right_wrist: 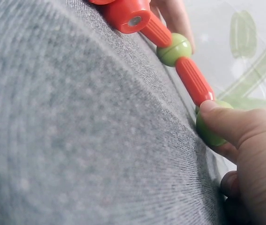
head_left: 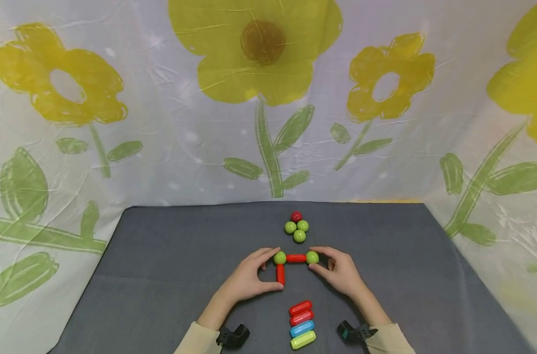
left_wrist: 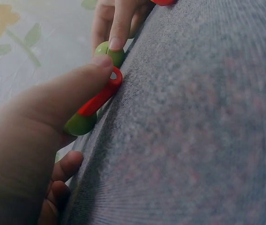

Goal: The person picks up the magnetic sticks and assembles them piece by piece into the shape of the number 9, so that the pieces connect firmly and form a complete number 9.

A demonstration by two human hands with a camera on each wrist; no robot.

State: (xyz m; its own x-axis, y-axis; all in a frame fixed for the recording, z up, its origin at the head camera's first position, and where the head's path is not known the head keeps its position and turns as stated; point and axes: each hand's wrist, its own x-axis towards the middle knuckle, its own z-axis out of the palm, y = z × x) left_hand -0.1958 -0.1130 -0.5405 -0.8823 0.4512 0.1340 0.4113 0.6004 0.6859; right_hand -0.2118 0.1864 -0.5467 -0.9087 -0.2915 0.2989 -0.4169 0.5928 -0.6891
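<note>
Two red rods and two green balls are joined in an L on the dark cloth. My left hand (head_left: 250, 278) holds the corner: its index finger is at the corner green ball (head_left: 279, 257), its thumb at the near end of the lower red rod (head_left: 280, 274). Between the balls lies the other red rod (head_left: 296, 258). With thumb and index finger, my right hand (head_left: 342, 270) pinches the right-hand green ball (head_left: 312, 257). In the right wrist view that ball (right_wrist: 210, 129) is partly hidden by the thumb. A silver end shows on the lower rod (left_wrist: 95, 101) in the left wrist view.
Behind the L sit a red ball (head_left: 296, 216) and three green balls (head_left: 299, 236). Nearer me lie loose rods in a column: two red (head_left: 301, 317), one blue (head_left: 301, 328), one yellow-green (head_left: 303, 340). A flower-printed curtain (head_left: 162, 123) stands behind the table (head_left: 184, 231).
</note>
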